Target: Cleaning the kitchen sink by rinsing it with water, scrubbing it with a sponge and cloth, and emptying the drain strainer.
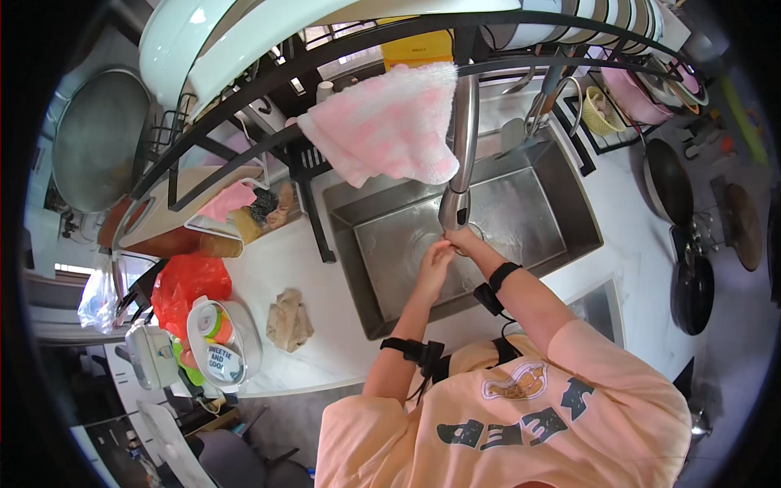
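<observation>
My left hand (435, 258) and my right hand (462, 238) meet over the stainless steel sink (390, 287), just below the spout of the pull-down faucet (456, 204). The left fingertips touch or nearly touch the right hand. Part of my right hand is hidden by the faucet head, and whether anything small lies between the fingers cannot be made out. The sink floor looks wet, with ripples around the hands. A pink and white towel (390, 125) hangs from the black rack (378, 46) left of the faucet.
Left of the sink lie a crumpled beige cloth (289, 320), a white oval basin (253, 341) with containers, and a red plastic bag (189, 287). Plates (586, 21) fill the overhead rack. Spatulas and a whisk (537, 113) hang behind the sink; black pans (669, 183) hang at right.
</observation>
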### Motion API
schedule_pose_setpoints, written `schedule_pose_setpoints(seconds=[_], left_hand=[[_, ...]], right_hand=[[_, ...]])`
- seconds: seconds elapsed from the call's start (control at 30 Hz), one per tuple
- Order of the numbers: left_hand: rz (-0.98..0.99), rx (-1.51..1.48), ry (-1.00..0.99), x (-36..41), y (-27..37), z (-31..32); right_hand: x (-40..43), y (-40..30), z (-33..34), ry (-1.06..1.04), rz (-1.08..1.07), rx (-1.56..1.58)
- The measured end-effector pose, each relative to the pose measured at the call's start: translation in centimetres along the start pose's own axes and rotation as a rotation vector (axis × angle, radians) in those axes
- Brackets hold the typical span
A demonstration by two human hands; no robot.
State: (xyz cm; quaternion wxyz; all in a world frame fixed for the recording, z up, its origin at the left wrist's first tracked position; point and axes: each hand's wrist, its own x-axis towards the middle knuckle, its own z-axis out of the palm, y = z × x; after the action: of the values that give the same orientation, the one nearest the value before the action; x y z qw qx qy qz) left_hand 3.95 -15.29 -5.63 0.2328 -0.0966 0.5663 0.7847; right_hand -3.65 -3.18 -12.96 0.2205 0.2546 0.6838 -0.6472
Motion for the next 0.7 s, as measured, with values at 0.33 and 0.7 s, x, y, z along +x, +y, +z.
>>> schedule_pose_setpoints(seconds=[0.33, 0.7], left_hand=[[-0.314, -0.326, 0.307, 9.0, -0.2, -1.5], [0.35, 0.479, 0.267, 9.5, -5.1, 1.9]], right_hand=[[-6.8, -4.0, 1.6, -0.105, -0.201, 0.023], [3.9, 4.3, -3.1, 0.113, -0.279, -0.347]])
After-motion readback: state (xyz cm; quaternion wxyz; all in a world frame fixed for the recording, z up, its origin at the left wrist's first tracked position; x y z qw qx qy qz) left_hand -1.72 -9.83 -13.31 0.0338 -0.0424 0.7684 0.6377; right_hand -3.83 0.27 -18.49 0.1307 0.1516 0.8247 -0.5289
